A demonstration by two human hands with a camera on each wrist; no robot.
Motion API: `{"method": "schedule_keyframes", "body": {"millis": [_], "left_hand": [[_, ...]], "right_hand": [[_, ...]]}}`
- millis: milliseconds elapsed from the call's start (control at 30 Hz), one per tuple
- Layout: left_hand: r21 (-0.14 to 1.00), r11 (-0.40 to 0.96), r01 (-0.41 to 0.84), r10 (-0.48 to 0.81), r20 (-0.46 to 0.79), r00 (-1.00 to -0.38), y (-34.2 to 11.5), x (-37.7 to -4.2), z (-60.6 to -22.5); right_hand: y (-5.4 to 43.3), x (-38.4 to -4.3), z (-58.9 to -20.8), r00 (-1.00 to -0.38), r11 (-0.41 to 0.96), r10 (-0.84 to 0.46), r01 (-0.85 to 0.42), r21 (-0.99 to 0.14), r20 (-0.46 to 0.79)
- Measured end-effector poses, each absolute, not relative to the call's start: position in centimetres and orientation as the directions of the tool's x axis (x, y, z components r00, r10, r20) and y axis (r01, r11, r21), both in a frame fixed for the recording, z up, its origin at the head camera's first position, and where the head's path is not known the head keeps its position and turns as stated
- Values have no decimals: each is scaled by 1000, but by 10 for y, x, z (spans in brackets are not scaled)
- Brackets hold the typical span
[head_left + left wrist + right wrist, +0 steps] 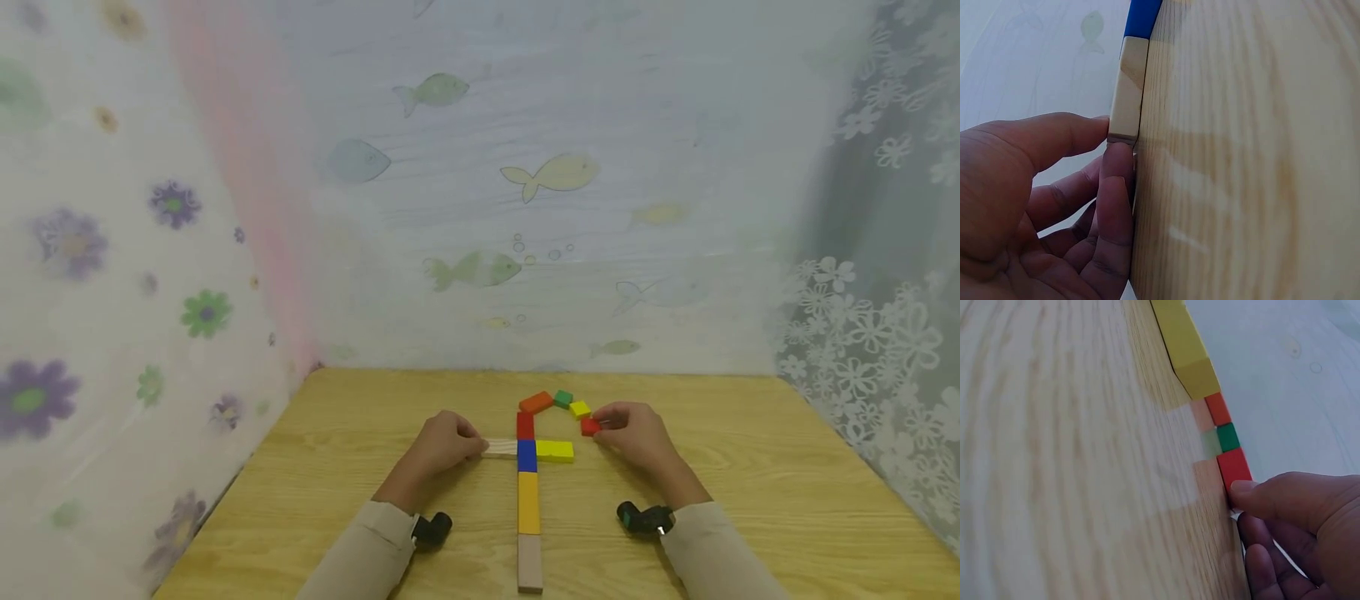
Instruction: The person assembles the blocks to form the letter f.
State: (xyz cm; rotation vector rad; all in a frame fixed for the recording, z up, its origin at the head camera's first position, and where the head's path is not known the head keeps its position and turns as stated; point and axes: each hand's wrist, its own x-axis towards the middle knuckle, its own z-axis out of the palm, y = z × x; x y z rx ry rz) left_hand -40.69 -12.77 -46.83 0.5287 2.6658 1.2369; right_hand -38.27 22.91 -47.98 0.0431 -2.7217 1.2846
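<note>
My left hand [447, 443] has its thumb and forefinger at the outer end of a plain wooden block [501, 448], pinching it; the left wrist view shows this block [1129, 94] against a blue one. My right hand [636, 433] pinches a small red block [590, 427] on the table, seen up close as a red block [1234, 469] under the thumb. Beside it a curve runs through a small yellow block [580, 409], a green block [563, 399] and an orange block [536, 402] to a longer red block [525, 426].
Below that red block, a blue block [527, 456], an orange-yellow block [528, 502] and a brown wooden block [529, 562] form a straight line. A yellow block [555, 452] sticks out rightward from the blue one. The wooden table [337, 517] meets a fish-patterned curtain [555, 317].
</note>
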Motion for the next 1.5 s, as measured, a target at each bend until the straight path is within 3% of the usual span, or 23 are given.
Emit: {"method": "schedule_keyframes", "body": {"millis": [1500], "left_hand": [[771, 597, 220, 364, -16, -931, -126, -409, -465]], "right_hand": [[231, -380, -476, -995, 588, 44, -46, -808, 89]]}}
